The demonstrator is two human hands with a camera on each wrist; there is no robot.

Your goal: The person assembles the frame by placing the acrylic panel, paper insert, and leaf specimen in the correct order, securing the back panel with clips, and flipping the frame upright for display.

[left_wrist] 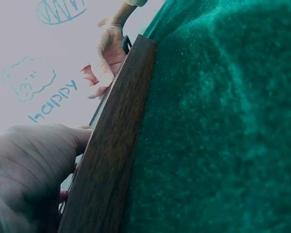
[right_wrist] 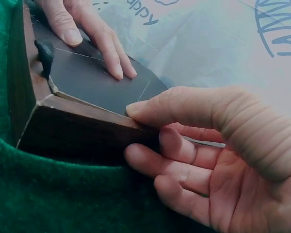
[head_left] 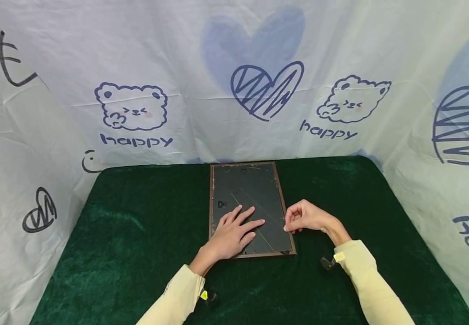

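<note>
brown wood frame [left_wrist: 111, 131], its dark backing panel [head_left: 259, 189] turned up, lies on green velvet cloth [head_left: 137, 230] before a person in pale yellow sleeves [head_left: 179, 293]. its long axis runs roughly straight away from the wearer, toward a white backdrop [head_left: 194, 58] printed with bears and hearts. everything turns on the right-hand long side: the frame lies just to the left of the right hand [head_left: 303, 217], which is the nearer hand to that edge and sits closer to the near right corner than to the far one. its thumb presses on the rim's upper lip, fingers curled beside the outer wall, pinching the frame. the left hand [head_left: 228, 234] grips nothing; its spread fingers rest on the panel's near half, pointing away and toward the right hand, the two hands well apart.
</note>
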